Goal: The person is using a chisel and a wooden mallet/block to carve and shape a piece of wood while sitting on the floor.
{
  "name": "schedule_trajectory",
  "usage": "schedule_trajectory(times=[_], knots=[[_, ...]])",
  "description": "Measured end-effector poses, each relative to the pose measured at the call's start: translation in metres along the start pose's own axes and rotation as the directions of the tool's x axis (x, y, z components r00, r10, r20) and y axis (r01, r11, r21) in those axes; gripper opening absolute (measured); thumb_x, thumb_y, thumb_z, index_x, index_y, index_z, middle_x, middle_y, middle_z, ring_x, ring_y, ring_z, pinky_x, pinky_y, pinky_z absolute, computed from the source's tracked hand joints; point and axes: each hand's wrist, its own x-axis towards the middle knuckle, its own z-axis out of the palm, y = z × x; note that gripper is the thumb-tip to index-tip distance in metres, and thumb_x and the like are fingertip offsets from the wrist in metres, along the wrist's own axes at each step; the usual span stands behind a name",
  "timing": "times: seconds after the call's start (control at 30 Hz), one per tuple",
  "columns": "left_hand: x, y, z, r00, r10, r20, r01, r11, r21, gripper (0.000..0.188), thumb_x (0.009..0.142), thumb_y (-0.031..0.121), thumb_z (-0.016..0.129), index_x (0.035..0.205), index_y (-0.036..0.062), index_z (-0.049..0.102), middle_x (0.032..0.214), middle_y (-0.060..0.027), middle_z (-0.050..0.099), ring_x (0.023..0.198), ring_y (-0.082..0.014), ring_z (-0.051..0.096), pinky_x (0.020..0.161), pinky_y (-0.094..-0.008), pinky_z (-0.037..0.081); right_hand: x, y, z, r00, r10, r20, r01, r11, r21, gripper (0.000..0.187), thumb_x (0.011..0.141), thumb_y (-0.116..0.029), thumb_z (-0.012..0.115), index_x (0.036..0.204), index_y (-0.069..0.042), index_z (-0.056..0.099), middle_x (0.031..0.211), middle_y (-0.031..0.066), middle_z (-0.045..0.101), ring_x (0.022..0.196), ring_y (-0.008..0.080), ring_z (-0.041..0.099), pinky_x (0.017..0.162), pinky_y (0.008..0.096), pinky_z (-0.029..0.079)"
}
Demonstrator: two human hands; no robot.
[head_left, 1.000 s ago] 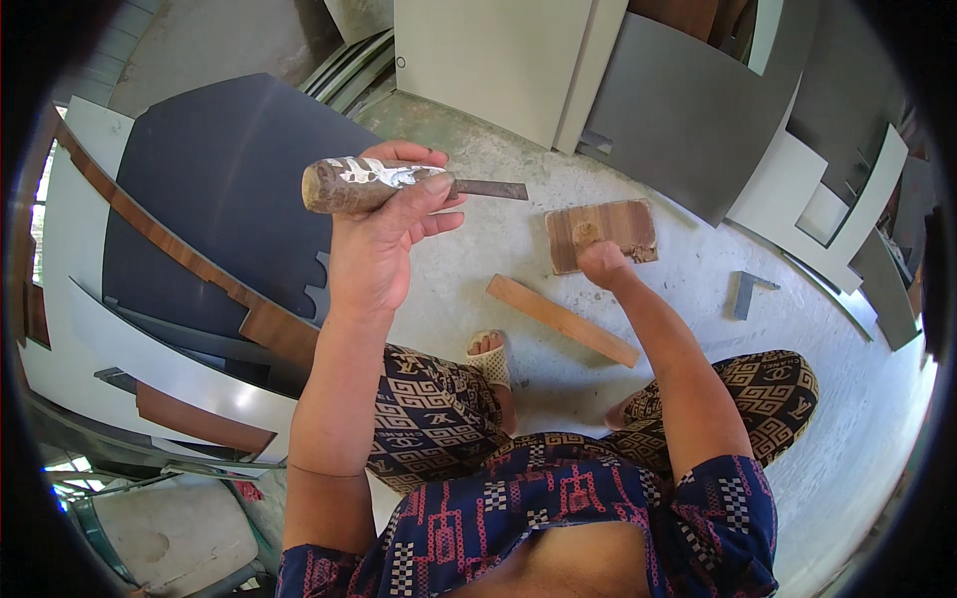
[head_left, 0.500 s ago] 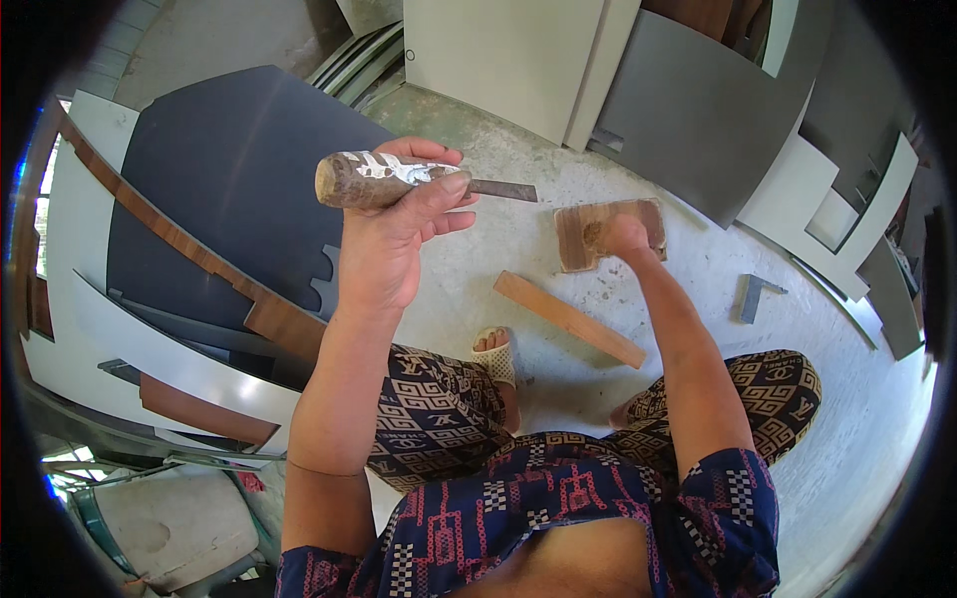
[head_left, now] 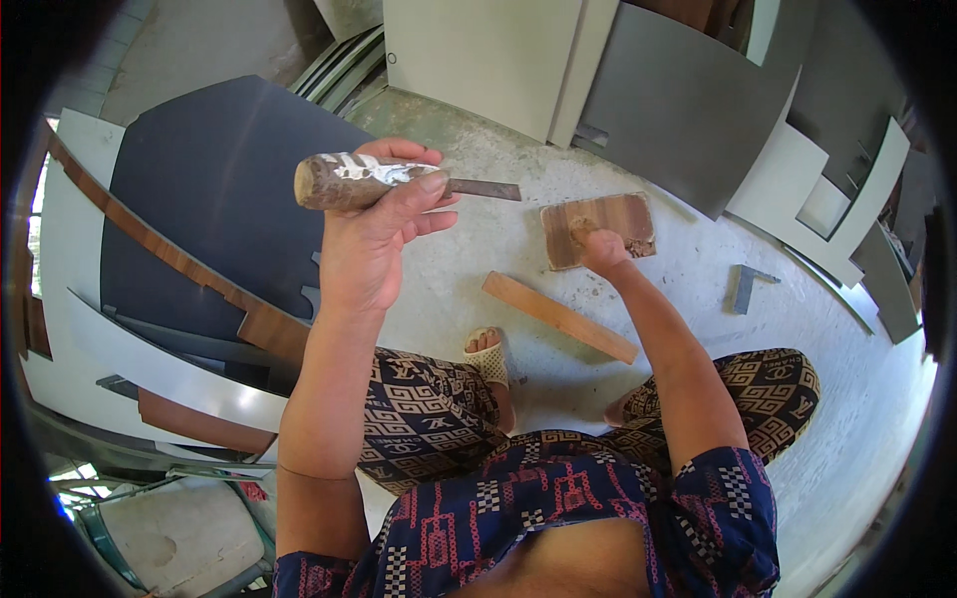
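Note:
My left hand (head_left: pixel 369 234) is raised and wrapped round a chisel (head_left: pixel 369 181). The chisel has a thick brown wooden handle streaked with white and a flat dark metal blade (head_left: pixel 486 189) pointing right. Lower and farther right, my right hand (head_left: pixel 605 251) is closed over a rectangular board with brown wood grain (head_left: pixel 623 211), which lies on the floor. A rough tan-brown patch or lump (head_left: pixel 584 228) shows at the fingers; what they hold, if anything, I cannot make out. Nearer me, a reddish wooden batten (head_left: pixel 558 316) lies slantwise.
A small grey L-shaped square (head_left: pixel 744 287) lies on the floor to the right. Dark and white panels (head_left: pixel 229 189) stand or lean at left; grey panels (head_left: pixel 678 110) lean at far right. A cream panel (head_left: pixel 478 60) stands at the back. My sandalled foot (head_left: pixel 486 354) is beside the batten.
The whole view has shifted slightly, with things sitting a little farther left. My right hand has moved slightly nearer me on the board. The chisel stays in my left hand.

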Motion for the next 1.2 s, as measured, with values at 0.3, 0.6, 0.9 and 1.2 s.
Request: schedule_trajectory(times=[0.3,0.6,0.9,1.2], knots=[[0.013,-0.001,-0.01,0.999,0.034,0.032,-0.034,0.999,0.01,0.032,0.084,0.007,0.066,0.114,0.0025,0.054,0.113,-0.0156,0.062,0.088,-0.0325,0.068,0.073,-0.0378,0.059,0.023,-0.034,-0.035,0.988,0.141,0.065,-0.151,0.972,0.181,0.022,0.08,-0.021,0.056,0.087,-0.007,0.071,0.09,0.0165,0.069,0.085,0.0343,0.067,0.073,0.0448,0.054],[0.025,0.024,-0.069,0.979,0.07,-0.191,-0.087,0.993,-0.085,0.041,0.088,0.011,0.064,0.125,0.0046,0.047,0.125,-0.0173,0.054,0.098,-0.039,0.063,0.082,-0.0414,0.056,-0.128,-0.248,-0.294,0.532,-0.678,-0.508,0.356,-0.365,0.86,0.029,0.095,-0.024,0.054,0.108,0.001,0.062,0.095,0.0096,0.066,0.076,0.0137,0.062,0.066,0.0322,0.052],[0.028,-0.006,-0.035,0.975,-0.011,-0.223,-0.015,0.993,-0.115,0.042,0.087,0.017,0.068,0.123,0.0073,0.048,0.127,-0.0122,0.053,0.098,-0.036,0.063,0.086,-0.0391,0.055,-0.269,-0.308,-0.299,0.213,-0.597,-0.773,0.416,-0.661,0.625,0.052,0.099,-0.039,0.04,0.13,0.003,0.044,0.12,0.0165,0.055,0.112,0.0249,0.055,0.092,0.0349,0.046],[0.044,-0.026,-0.018,0.978,-0.088,-0.187,0.053,0.981,-0.186,0.034,0.086,0.018,0.07,0.114,0.0089,0.053,0.119,-0.0102,0.057,0.093,-0.0347,0.064,0.078,-0.0375,0.057,-0.31,-0.244,-0.378,0.179,-0.748,-0.639,-0.43,-0.643,0.633,0.069,0.099,-0.051,0.033,0.14,0.005,0.031,0.137,0.0191,0.045,0.121,0.0242,0.051,0.1,0.0375,0.042]])
